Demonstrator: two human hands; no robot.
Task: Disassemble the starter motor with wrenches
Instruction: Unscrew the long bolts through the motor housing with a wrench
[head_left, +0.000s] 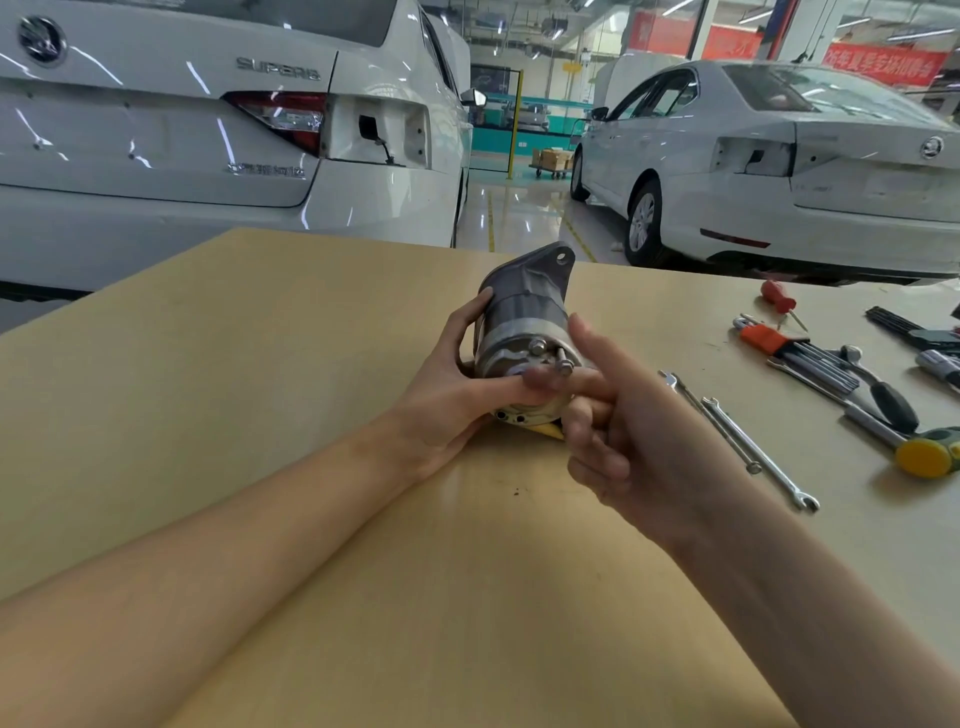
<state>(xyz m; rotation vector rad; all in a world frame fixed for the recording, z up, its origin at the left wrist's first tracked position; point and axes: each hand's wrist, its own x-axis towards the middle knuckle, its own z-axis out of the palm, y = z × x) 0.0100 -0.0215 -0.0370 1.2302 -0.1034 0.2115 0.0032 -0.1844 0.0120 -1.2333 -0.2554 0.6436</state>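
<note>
Forearms come in from the near edge of the tabletop (260, 364), both bare, meeting around the middle. Left hand (452, 384) has the starter motor (524, 332) in its grip, fingers curled over the far side of the housing and thumb laid across the near end cap. Right hand (639, 431) is just beside the motor on its right: index finger stretched out and touching the end cap near the two studs sticking out of it, thumb pointing up, the other fingers loosely curled with nothing in them, so that grip is pretty much open. The motor lies on its side near the middle of the tabletop, mounting flange with the bolt hole pointing toward the far edge, end cap facing the near edge.

To the right of the right hand, two wrenches (743, 441) lie side by side on the tabletop, untouched. Further toward the right edge sit a yellow-headed mallet (930, 454), a ratchet handle (878, 395) and a hex key set (795, 348) in an orange holder, with a red-handled screwdriver (779, 299) closer to the far right corner.

Beyond the far edge, two white cars (208, 156) stand parked tail-on on a glossy workshop floor (514, 218).
</note>
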